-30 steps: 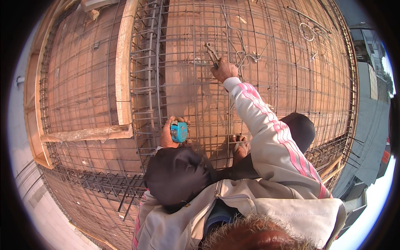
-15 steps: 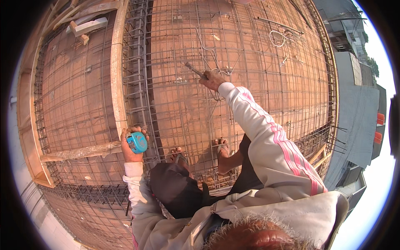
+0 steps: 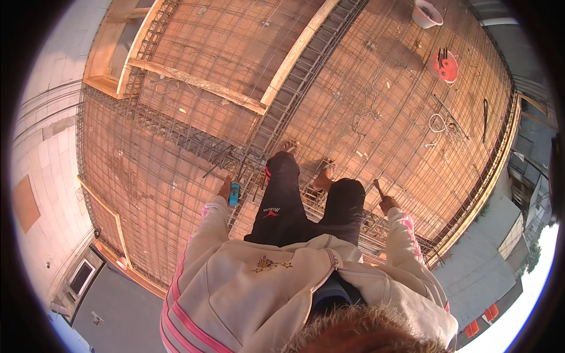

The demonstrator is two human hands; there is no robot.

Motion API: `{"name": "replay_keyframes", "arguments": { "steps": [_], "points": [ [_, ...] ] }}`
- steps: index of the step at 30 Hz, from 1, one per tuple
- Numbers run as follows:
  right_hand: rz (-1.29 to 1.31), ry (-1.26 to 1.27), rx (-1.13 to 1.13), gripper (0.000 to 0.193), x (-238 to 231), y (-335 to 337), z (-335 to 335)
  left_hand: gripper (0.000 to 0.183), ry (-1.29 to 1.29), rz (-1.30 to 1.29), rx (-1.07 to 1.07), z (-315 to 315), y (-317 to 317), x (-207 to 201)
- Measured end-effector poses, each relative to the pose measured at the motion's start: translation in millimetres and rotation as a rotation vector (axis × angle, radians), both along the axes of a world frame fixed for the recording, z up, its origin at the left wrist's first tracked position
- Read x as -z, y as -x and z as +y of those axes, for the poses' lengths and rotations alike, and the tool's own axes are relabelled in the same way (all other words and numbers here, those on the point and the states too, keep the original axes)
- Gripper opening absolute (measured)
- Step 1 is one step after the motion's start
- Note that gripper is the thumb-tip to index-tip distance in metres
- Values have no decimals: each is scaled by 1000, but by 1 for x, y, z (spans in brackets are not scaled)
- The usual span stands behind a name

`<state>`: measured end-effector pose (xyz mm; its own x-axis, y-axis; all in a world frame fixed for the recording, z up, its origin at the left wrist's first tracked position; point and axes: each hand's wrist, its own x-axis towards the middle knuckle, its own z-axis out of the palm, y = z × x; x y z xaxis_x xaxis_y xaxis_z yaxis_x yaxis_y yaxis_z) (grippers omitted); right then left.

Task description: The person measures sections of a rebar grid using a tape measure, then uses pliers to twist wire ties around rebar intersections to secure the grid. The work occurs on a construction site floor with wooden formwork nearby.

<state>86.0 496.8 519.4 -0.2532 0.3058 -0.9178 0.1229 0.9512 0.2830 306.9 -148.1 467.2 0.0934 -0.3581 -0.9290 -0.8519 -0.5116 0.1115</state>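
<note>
At my left side, my left hand (image 3: 224,187) is closed on a turquoise tape measure (image 3: 234,195), with its blade not visible. Away to the right, my right hand (image 3: 388,203) grips a slim dark hand tool (image 3: 378,187); its exact kind is too small to make out. Both arms hang low beside my dark trousers. A grid of steel reinforcing bars (image 3: 329,112) spreads under me over reddish-brown panels. My feet are on it, next to a denser bar cage (image 3: 306,76).
Wooden beams (image 3: 194,84) form raised edges at the far left. A pale bucket (image 3: 427,16) and a red item with dark pieces (image 3: 445,66) sit at the far right. Loose wire (image 3: 437,123) lies on the bars. Beyond the right edge are lower roofs (image 3: 482,253).
My right arm has drawn back from reaching over the grid to my side, still with the tool. My left hand keeps the tape measure. The view has turned, bringing the bucket into sight.
</note>
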Motion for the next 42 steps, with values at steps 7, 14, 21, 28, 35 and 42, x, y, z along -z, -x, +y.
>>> {"name": "replay_keyframes", "arguments": {
  "steps": [7,14,21,28,35,42],
  "points": [
    [30,165,178,36,-80,-96,-3,57,-56,125,332,-4,-17,-88],
    [234,233,295,35,-95,-46,-28,64,-263,473,201,-39,135,-84],
    [368,300,351,33,-105,28,-54,62,134,696,450,-35,225,-122],
    [349,347,403,32,-70,101,-67,71,-51,601,299,-48,288,-158],
    [261,395,394,30,-32,261,-92,74,91,509,261,-85,452,-217],
    [448,506,507,22,-39,460,-126,72,258,383,778,-130,560,-217]
  ]
}}
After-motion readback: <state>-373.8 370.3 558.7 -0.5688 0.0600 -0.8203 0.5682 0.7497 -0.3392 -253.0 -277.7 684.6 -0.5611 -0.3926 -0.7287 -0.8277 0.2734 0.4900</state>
